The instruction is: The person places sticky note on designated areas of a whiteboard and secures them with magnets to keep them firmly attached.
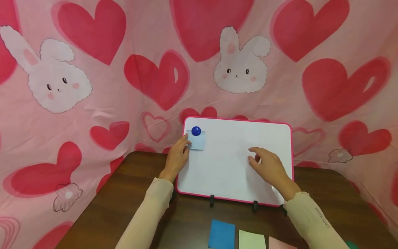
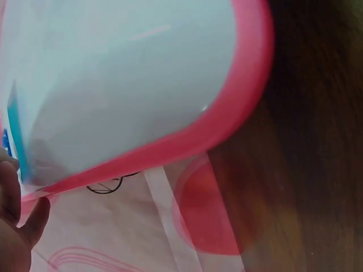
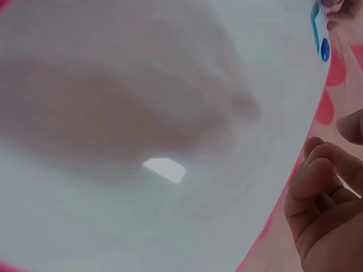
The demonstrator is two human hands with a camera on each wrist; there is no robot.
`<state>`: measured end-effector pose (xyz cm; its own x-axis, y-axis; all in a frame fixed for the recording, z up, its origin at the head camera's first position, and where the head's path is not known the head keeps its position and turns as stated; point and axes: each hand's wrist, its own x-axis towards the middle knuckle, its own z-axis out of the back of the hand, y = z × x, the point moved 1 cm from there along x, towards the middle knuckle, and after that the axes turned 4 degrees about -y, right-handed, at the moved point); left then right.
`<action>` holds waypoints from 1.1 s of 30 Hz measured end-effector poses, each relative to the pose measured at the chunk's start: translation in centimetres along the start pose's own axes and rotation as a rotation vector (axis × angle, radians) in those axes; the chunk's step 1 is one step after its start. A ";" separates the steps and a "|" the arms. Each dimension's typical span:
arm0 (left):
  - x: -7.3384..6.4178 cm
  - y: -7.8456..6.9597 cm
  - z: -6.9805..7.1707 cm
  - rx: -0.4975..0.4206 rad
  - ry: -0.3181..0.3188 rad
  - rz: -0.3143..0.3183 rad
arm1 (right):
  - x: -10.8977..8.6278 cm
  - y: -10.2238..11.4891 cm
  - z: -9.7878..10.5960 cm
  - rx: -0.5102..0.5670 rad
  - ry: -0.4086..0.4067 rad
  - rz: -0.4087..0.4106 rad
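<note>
A whiteboard [image 1: 230, 166] with a pink rim leans upright on the table. On its upper left lies a light blue sticky note [image 1: 197, 142] under a round blue magnet [image 1: 196, 131]. My left hand [image 1: 178, 156] grips the board's left edge beside the note, fingertips overlapping the note's edge in the head view. In the left wrist view, one finger [image 2: 37, 220] sits at the outer side of the pink rim. My right hand [image 1: 269, 166] hovers before the right half of the board, fingers loosely bent and holding nothing; its shadow falls on the white surface.
Black stand feet [image 1: 212, 201] support the board's lower edge. In front lie a blue sticky note [image 1: 221, 234], a pale green one [image 1: 252, 239] and a pink one [image 1: 280, 243]. A green object [image 1: 351, 245] shows at the bottom right. Pink heart-patterned cloth [image 1: 199, 97] hangs behind.
</note>
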<state>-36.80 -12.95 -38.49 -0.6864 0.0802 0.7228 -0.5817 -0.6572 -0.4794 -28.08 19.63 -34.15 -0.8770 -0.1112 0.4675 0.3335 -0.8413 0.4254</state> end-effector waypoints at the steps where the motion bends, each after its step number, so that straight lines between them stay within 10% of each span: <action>1: -0.2 0.0 0.2 -0.007 -0.020 -0.001 | -0.6 -0.5 0.4 0.011 0.001 -0.018; 7: -1.1 -0.8 1.6 -0.083 -0.101 -0.012 | -4.7 -2.6 2.0 0.053 -0.023 -0.090; 16: -4.7 -4.1 3.2 -0.090 0.038 -0.026 | -11.4 -5.7 3.7 0.062 -0.027 -0.238; 28: -8.8 -8.3 1.9 -0.162 0.515 0.036 | -17.3 -9.2 4.3 0.402 0.190 -0.703; 33: -9.8 -9.3 1.1 -0.127 0.648 0.063 | -18.8 -10.5 3.6 0.375 0.267 -0.791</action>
<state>-24.19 -8.47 -40.55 -0.8214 0.5049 0.2652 -0.5515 -0.5849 -0.5948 -13.81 32.45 -44.57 -0.9327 0.2670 -0.2424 -0.3494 -0.5024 0.7909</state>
